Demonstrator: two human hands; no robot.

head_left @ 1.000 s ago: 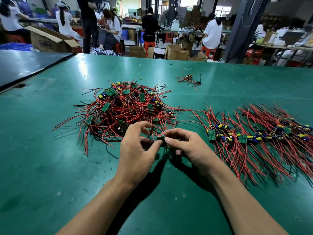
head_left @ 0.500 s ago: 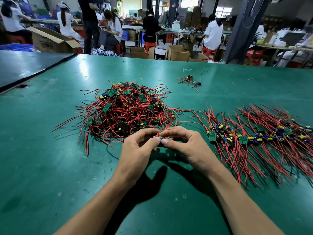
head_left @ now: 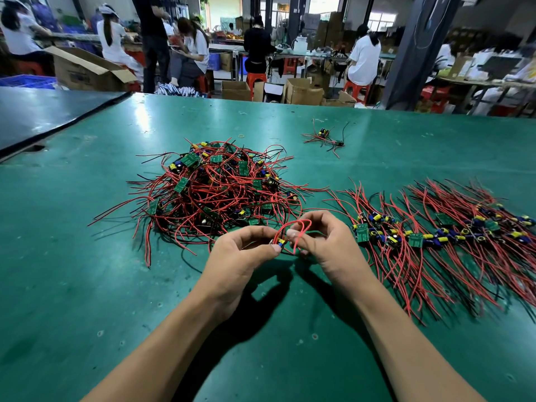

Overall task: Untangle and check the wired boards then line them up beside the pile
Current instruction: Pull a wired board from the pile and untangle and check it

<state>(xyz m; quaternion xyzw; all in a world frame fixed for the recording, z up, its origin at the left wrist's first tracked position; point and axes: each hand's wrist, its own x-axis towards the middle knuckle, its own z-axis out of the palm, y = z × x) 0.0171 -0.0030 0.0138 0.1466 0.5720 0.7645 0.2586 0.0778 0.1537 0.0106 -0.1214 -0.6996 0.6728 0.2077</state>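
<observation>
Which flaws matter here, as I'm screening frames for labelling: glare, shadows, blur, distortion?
Head view: glare streaks the green table top far left; left hand and right hand cast dark shadows; tangled pile of red-wired boards is sharp; wide-angle distortion tilts the grey pillar.

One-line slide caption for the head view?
Left hand and right hand hold one wired board in front of the tangled pile; lined-up row at right, green table.

A green table mat, smooth and faintly glossy but pocked with small marks, is shown beneath shiny plastic-sheathed red wires; matt brown cardboard boxes are seen behind.
</observation>
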